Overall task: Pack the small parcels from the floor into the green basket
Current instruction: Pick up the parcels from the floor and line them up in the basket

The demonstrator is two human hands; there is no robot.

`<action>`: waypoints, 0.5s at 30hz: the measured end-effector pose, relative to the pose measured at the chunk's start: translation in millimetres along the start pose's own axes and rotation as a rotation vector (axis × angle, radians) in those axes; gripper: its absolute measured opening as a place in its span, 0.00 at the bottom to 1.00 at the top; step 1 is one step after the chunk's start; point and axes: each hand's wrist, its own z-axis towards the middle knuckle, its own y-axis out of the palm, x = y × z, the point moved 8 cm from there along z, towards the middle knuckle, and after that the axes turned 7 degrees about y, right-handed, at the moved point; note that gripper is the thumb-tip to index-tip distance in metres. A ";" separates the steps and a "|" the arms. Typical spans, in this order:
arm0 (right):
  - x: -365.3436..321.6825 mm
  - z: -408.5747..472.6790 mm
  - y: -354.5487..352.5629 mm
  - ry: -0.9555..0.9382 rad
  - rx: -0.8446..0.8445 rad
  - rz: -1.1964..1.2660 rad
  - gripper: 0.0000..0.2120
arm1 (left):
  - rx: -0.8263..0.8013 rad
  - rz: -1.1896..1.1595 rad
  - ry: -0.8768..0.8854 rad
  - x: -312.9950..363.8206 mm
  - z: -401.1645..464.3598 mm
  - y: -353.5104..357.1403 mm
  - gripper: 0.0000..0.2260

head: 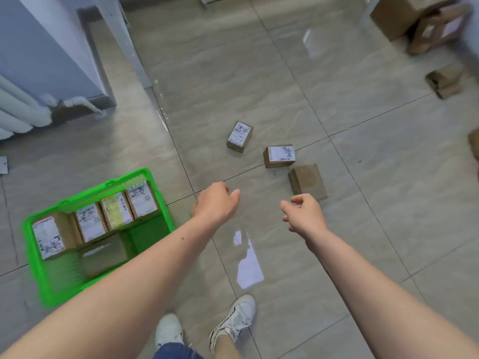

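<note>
Three small brown parcels lie on the tiled floor ahead: one with a white label, a second labelled one to its right, and a plain one nearest my right hand. The green basket stands on the floor at lower left and holds several labelled parcels. My left hand hovers between basket and parcels, fingers loosely curled, holding nothing. My right hand hangs just below the plain parcel, fingers loosely curled and empty.
Larger cardboard boxes sit at the far right, with another brown parcel below them. A white radiator and a grey wall panel fill the upper left. My white shoes stand on the tiles below.
</note>
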 end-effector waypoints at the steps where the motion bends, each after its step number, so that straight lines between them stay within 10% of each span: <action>1: -0.2 10.2 -16.9 0.009 0.015 0.005 0.19 | -0.010 0.005 0.002 16.6 6.2 7.7 0.13; 15: -17.5 167.0 -145.7 0.164 0.108 0.070 0.27 | -0.110 0.117 0.127 199.4 136.8 84.2 0.16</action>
